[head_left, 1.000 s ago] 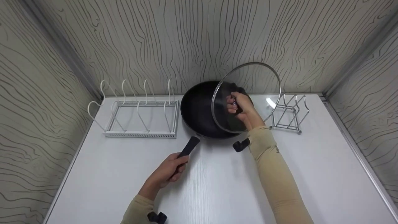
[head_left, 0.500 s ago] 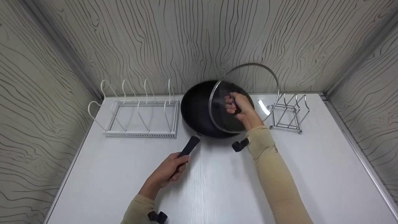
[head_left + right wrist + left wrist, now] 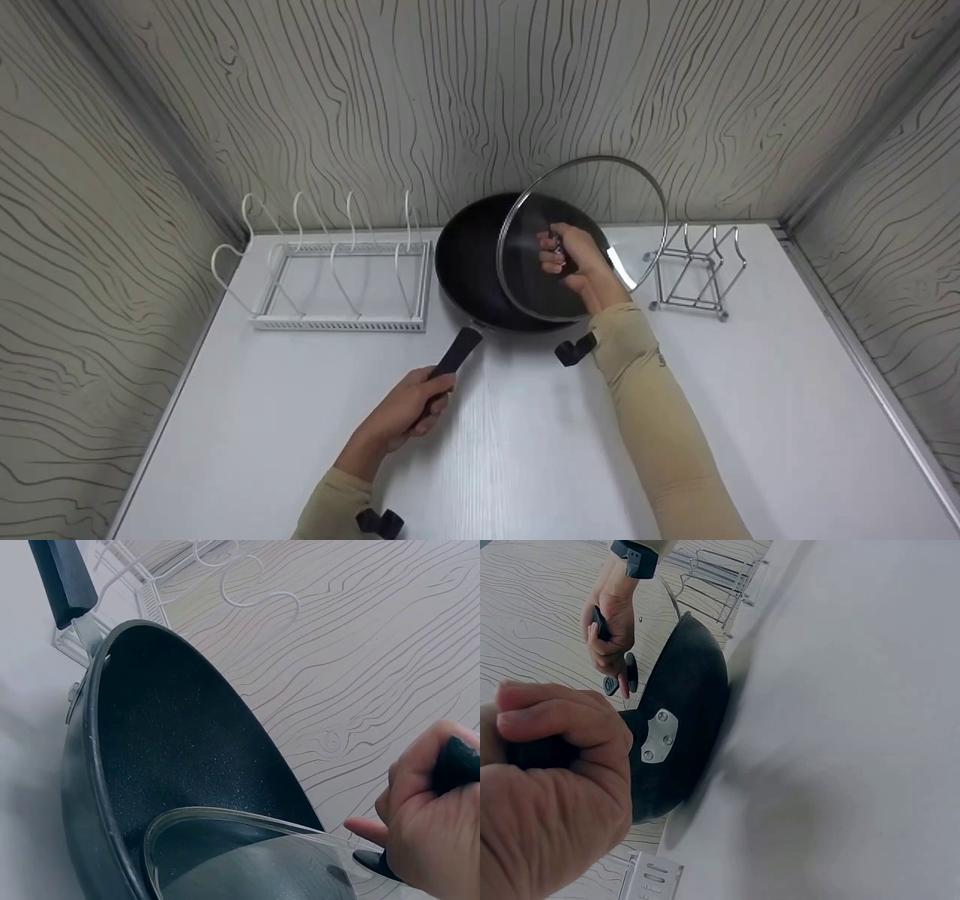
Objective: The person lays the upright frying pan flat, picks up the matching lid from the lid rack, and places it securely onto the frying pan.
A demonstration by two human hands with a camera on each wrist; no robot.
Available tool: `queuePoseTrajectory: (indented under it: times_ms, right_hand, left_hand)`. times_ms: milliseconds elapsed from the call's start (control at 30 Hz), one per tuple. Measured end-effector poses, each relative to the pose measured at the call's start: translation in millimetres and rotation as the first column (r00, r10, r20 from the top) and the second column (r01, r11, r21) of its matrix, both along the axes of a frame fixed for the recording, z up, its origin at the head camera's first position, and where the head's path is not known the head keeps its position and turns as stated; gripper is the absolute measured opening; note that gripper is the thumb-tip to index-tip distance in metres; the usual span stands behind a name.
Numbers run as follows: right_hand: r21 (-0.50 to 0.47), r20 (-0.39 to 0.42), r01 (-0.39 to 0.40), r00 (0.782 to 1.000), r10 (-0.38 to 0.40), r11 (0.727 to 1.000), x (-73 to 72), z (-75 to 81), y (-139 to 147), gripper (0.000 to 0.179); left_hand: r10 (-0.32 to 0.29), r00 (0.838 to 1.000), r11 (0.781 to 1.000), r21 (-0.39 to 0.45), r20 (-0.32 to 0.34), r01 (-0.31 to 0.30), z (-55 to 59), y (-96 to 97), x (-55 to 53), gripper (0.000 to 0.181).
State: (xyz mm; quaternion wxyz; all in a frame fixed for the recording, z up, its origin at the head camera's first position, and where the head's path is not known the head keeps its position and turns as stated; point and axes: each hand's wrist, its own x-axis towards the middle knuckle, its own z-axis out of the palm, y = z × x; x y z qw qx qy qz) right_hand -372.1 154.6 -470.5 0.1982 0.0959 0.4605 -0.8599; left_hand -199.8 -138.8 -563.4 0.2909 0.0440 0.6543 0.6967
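Observation:
A black wok with a long dark handle stands at the back middle of the white table. My left hand grips that handle; in the left wrist view the fingers curl round it in front of a riveted metal bracket. My right hand holds the dark knob of a round glass lid with a metal rim. Tilted, the lid overlaps the right part of the wok. In the right wrist view its lower rim lies within the wok's mouth, and my right hand is at the knob.
On the left stands a white rack with several curved wire dividers. A small chrome wire rack stands at the right, close beside the lid's edge. Behind the table rises a wood-patterned wall.
My right hand and the lid have shifted slightly left, further over the wok, and the lid's upper edge sits a little lower. My left hand keeps its grip on the handle, practically still.

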Motion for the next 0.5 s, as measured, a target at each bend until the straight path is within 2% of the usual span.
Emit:
queuePoseTrajectory:
  times_ms: [500]
  right_hand:
    - [-0.004, -0.001, -0.017, 1.0, 0.017, 1.0, -1.0, -2.1, -1.7, 0.025]
  left_hand:
    - [-0.002, 1.0, 1.0, 0.001, 0.003, 0.002, 1.3, 0.5, 0.8, 0.031]
